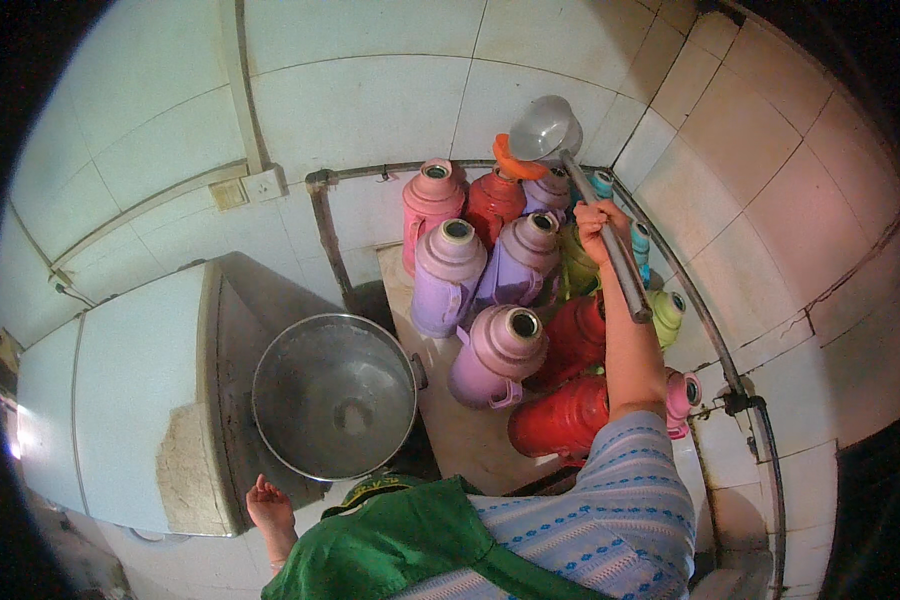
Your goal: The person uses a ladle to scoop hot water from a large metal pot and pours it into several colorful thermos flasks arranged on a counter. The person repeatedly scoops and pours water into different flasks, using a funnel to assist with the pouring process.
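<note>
My right hand [601,229] grips the long metal handle of a ladle [546,127]. The ladle's bowl is tilted beside an orange funnel [516,159], which sits over the mouth of a red thermos flask [496,201] at the back. Whether liquid is flowing from the bowl cannot be made out. Beneath and around my right arm stand several uncapped thermos flasks, among them a purple flask [450,277] and a pink-purple flask [499,356]. My left hand [270,508] hangs near the rim of a large metal pot [335,397], fingers curled, with nothing visible in it.
A white cabinet-like appliance [142,390] with a worn patch stands left of the pot. The flasks rest on a pale tabletop [469,442]. A dark pipe [709,337] runs along the tiled wall on the right. A socket [265,184] is on the back wall.
</note>
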Tool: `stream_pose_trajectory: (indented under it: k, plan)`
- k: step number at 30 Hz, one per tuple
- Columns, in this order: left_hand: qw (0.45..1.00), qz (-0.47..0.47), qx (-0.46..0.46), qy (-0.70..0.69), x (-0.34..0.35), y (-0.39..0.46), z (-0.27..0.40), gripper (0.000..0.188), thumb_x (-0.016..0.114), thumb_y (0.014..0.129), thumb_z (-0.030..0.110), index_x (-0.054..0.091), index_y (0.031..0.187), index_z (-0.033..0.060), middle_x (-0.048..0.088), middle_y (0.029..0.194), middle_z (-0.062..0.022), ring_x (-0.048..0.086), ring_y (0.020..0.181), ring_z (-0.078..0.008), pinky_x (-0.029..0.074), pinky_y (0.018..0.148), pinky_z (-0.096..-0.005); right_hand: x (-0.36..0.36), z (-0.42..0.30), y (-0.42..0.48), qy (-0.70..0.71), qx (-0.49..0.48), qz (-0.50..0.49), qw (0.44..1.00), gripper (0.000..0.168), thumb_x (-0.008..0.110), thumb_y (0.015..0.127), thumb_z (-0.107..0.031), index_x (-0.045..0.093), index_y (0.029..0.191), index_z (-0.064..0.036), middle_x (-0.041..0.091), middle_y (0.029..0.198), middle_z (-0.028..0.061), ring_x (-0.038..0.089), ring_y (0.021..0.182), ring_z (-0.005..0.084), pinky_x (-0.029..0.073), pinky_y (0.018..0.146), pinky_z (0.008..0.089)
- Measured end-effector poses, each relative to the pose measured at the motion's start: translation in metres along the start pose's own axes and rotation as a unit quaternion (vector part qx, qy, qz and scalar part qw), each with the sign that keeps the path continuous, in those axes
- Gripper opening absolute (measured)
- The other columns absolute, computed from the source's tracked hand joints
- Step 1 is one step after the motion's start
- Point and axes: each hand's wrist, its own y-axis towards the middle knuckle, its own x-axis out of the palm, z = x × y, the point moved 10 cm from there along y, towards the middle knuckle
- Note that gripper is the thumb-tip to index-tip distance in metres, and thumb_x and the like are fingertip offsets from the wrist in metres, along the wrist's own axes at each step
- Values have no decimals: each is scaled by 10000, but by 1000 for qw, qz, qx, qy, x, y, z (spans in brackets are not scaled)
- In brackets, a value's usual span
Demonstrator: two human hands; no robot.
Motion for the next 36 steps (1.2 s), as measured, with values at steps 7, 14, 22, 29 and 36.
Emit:
stream_pose_trajectory:
  k: [7, 14, 22, 29, 36]
  plan:
    - [994, 105, 4, -34, 6, -16, 3, 212, 431, 778, 201, 568, 864, 64, 521, 638, 19, 486, 590, -83, 405, 518, -192, -16, 2, 0, -159, -17, 99, 982, 90, 446, 797, -95, 384, 766, -36, 393, 603, 9, 442, 506, 77, 411, 452, 215]
    - [993, 112, 15, -22, -10, -10, 13, 221, 424, 781, 202, 563, 871, 56, 522, 645, 19, 486, 597, -87, 407, 518, -198, -37, 10, -1, -389, 13, 194, 901, 74, 428, 786, -57, 412, 853, -30, 374, 567, -11, 403, 464, 52, 357, 413, 185]
    - [999, 3, -26, -33, -13, -9, 18, 219, 433, 772, 197, 564, 875, 54, 537, 659, 11, 500, 608, -102, 410, 506, -210, -38, 21, -10, -639, -108, 286, 706, 206, 502, 664, -76, 386, 827, -27, 451, 531, 59, 450, 400, 143, 377, 365, 270]
    - [1000, -17, -23, 3, -10, -14, 40, 215, 443, 753, 188, 583, 856, 62, 551, 664, 1, 500, 583, -115, 414, 499, -216, 17, 172, -55, -686, -94, 222, 686, 259, 482, 664, -47, 365, 895, -34, 467, 580, 64, 467, 418, 152, 360, 354, 287]
    - [994, 56, -90, -27, -23, -15, 39, 223, 435, 760, 198, 579, 859, 58, 549, 662, 4, 504, 591, -112, 402, 493, -221, -5, 350, -107, -394, 199, 164, 882, 324, 496, 691, -50, 369, 986, -7, 396, 548, 27, 395, 406, 98, 320, 353, 233]
